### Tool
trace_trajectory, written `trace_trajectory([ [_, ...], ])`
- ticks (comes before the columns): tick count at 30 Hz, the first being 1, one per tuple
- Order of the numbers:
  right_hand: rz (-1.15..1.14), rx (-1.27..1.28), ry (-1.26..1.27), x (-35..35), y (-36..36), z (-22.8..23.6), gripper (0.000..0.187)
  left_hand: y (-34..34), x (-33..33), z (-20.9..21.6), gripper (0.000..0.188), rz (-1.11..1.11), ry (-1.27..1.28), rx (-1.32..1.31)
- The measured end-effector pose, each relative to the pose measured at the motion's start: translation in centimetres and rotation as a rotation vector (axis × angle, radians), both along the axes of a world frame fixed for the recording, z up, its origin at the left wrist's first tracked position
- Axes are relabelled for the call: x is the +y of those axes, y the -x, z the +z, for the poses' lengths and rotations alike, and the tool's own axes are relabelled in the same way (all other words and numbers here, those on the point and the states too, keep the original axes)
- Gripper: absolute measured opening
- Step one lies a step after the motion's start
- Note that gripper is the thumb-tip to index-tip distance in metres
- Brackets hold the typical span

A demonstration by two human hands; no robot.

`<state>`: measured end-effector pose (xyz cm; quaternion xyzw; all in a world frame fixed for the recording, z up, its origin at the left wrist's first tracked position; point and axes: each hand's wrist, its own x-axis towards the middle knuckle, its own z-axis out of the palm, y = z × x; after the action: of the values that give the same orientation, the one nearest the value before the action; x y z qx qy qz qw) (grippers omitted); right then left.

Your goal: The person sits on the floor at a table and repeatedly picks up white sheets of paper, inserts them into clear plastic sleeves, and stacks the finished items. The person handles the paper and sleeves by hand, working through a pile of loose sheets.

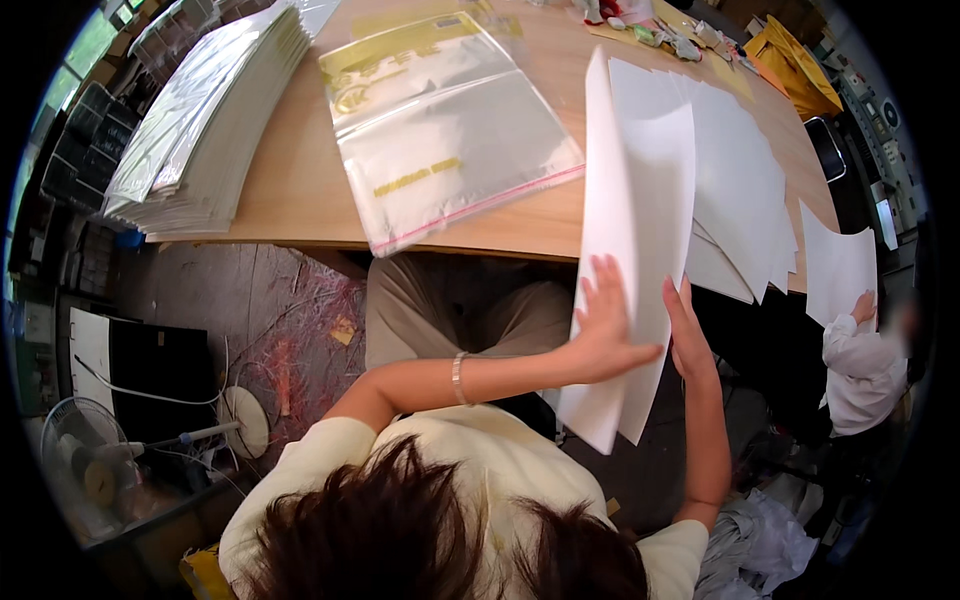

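Curved white sheets (628, 260) stand up on edge at the table's front, their lower ends jutting over it towards me. My left hand (606, 325) lies flat on them with its fingers spread and its thumb pointing right. My right hand (690, 335) is at the right side of the same sheets, fingers stretched out and pointing up. Neither hand is closed into a grip; the sheets are between the two. Just left of them lies a pile of clear plastic bags (440, 130) with yellow print and a red line along the near edge.
Fanned white sheets (740, 190) lie to the right on the wooden table (285, 195). A tall stack of wrapped flat packs (215, 110) stands at the left. Crumpled scraps (660, 30) lie far right. Another person (865, 370) handles a white sheet (838, 260). A fan (95, 470) stands lower left.
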<state>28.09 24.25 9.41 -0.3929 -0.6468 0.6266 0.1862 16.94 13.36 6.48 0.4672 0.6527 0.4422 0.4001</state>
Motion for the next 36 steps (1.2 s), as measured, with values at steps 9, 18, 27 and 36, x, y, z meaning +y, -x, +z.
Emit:
trace_trajectory([
  [9, 0.077, -0.498, -0.716, 0.7, 1.2, 0.7, 0.061, 3.4, -2.1, 0.2, 0.092, -0.176, -0.332, -0.466],
  [18, 0.188, -0.454, -0.736, 3.5, -0.4, 3.4, 0.035, 28.9, -9.1, -5.9, 0.048, 0.302, 0.125, 1.022],
  [27, 0.390, -0.420, -0.435, 2.3, -4.6, 8.6, 0.035, 31.2, -6.4, -8.0, 0.012, 0.259, 0.127, 1.165],
  [36, 0.637, -0.369, 0.002, 4.1, -3.8, 4.0, 0.037, 30.7, -6.9, -7.4, 0.013, 0.554, -0.267, 1.090],
])
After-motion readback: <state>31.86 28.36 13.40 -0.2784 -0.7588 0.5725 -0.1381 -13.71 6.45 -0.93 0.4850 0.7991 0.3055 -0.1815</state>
